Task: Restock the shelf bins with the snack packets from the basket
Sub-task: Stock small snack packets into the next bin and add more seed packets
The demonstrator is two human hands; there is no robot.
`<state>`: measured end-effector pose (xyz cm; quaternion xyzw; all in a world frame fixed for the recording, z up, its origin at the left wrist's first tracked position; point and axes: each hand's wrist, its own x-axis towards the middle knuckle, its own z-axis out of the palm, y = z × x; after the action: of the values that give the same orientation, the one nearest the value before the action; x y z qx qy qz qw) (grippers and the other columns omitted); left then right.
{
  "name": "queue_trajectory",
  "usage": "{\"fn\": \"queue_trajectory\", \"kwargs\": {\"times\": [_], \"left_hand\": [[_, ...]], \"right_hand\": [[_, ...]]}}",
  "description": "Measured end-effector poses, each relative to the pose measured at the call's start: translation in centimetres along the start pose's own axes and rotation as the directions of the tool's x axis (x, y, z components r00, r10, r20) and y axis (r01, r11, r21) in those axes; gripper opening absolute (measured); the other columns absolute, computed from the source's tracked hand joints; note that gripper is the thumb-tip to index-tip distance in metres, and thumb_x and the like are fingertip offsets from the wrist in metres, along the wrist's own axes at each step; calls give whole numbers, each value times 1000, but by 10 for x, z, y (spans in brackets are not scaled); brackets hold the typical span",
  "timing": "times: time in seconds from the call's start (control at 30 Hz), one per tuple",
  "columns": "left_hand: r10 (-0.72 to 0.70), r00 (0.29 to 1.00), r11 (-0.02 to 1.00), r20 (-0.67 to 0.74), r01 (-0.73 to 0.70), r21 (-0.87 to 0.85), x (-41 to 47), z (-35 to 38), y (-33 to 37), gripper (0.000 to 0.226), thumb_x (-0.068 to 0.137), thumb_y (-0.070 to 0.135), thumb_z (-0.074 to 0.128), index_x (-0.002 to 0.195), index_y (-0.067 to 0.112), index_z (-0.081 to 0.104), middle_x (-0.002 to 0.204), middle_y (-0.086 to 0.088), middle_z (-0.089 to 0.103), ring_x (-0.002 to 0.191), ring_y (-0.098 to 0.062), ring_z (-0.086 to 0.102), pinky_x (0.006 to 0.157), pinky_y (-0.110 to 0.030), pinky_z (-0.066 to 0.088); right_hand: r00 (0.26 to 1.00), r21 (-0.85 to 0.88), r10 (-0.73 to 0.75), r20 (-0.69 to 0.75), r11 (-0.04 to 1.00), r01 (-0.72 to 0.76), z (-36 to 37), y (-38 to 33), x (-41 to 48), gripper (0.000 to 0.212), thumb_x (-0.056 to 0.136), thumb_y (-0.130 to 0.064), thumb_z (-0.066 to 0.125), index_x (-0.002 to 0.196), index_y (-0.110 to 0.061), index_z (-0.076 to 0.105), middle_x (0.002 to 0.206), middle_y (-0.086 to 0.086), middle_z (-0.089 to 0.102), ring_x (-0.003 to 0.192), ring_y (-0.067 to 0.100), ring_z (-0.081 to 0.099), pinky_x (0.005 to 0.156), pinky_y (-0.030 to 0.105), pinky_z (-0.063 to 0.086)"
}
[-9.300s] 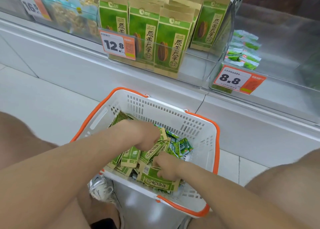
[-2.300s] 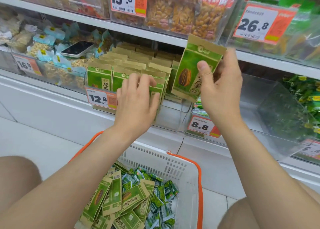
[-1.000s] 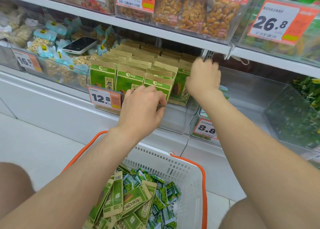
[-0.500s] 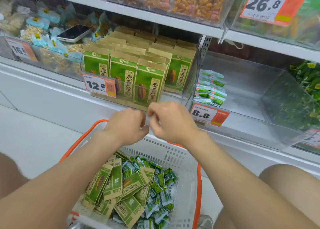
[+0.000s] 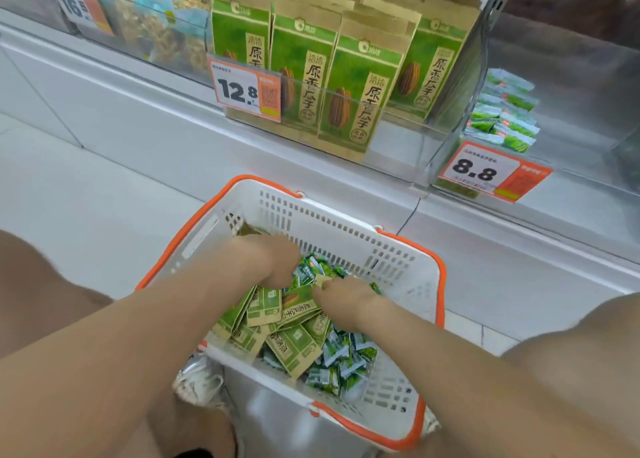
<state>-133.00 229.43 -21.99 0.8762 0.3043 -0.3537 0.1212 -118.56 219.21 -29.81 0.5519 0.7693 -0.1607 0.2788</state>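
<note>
Head view: half a second ago both hands were up at the bin (image 5: 398,146) front, and now they're down inside the basket (image 5: 346,236). Count: one basket, four shelved packets (image 5: 360,87) across the bin's front row, and tags 12.8 (image 5: 242,90) and 8.8 (image 5: 485,172). My left hand (image 5: 273,262) is buried in the loose packets (image 5: 294,348) — fingers hidden, so I can't tell its grip. My right hand (image 5: 348,302) has fingertips on one packet's tan top edge — too blurred to say if it's pinching.

price tag 12.8 (image 5: 242,89) | price tag 8.8 (image 5: 485,172) | sneaker (image 5: 199,383) | tiled floor (image 5: 86,198)
</note>
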Motion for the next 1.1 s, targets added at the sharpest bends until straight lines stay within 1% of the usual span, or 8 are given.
{"fn": "queue_trajectory", "kwargs": {"times": [0.13, 0.27, 0.33, 0.43, 0.57, 0.7, 0.87, 1.1], "left_hand": [[2, 1000, 1000, -9, -2, -10, 5, 5, -4, 27, 104, 16, 46, 79, 15, 57, 84, -3, 61, 71, -22, 57, 66, -35, 47], [2, 1000, 1000, 13, -1, -31, 9, 7, -9, 21, 104, 15, 48, 94, 12, 66, 87, -2, 64, 66, -19, 54, 61, -31, 44], [13, 1000, 1000, 13, -13, -28, 10, 6, -10, 22, 105, 15, 48, 105, 11, 69, 97, -4, 70, 70, -19, 55, 62, -30, 43], [30, 999, 999, -12, -31, -35, 11, 1, -11, 22, 105, 15, 49, 110, 10, 70, 100, -4, 70, 75, -21, 56, 61, -28, 42], [21, 999, 997, -44, -24, -76, 13, -7, -11, 17, 105, 12, 46, 100, 12, 63, 98, -7, 68, 72, -20, 58, 64, -32, 47], [-29, 996, 998, -81, 25, -50, 10, -15, -12, 11, 106, 20, 51, 104, 16, 61, 108, -4, 65, 85, -21, 63, 77, -36, 54], [-56, 997, 991, -47, 50, -123, 4, -23, -15, 53, 94, 49, 70, 135, 17, 60, 132, -2, 65, 115, -27, 66, 96, -42, 57], [19, 980, 721, -197, -150, -676, -28, -51, -20, 96, 43, 73, 96, 123, 29, 64, 116, 8, 72, 107, -15, 69, 99, -40, 57]], "right_hand": [[998, 80, -33, -46, 996, 36, 30, -13, 32, 70, 95, -5, 63, 154, -11, 26, 151, 21, 39, 133, 41, 46, 96, 48, 51], [994, 243, -16, 108, 970, -11, 39, -20, 46, 106, 96, -3, 56, 161, -34, -22, 172, 3, -20, 150, 44, 29, 88, 47, 53], [993, 192, -14, 119, 981, -9, 40, -22, 51, 107, 100, -17, 60, 159, -32, -28, 173, 8, -11, 152, 45, 23, 103, 55, 50], [995, 120, 42, 95, 991, -53, 38, -24, 54, 104, 98, -36, 66, 164, -14, -11, 155, 22, 42, 140, 42, 41, 109, 56, 44], [996, 51, 62, 60, 997, -65, 21, -17, 47, 73, 85, -48, 71, 140, -7, 47, 132, 14, 55, 134, 37, 38, 113, 53, 33], [1000, -78, 16, -22, 997, -18, -3, 2, 25, 75, 76, -57, 68, 134, -13, 48, 122, 8, 51, 112, 28, 44, 100, 47, 34], [978, -40, -53, -203, 998, 46, -59, 15, -19, 67, 69, -28, 75, 128, -15, 48, 104, 2, 50, 99, 24, 55, 95, 43, 41], [857, -49, -58, -512, 998, 39, -135, 31, -89, 61, 68, -25, 76, 122, -18, 49, 111, 1, 52, 108, 25, 54, 93, 43, 39]]}}
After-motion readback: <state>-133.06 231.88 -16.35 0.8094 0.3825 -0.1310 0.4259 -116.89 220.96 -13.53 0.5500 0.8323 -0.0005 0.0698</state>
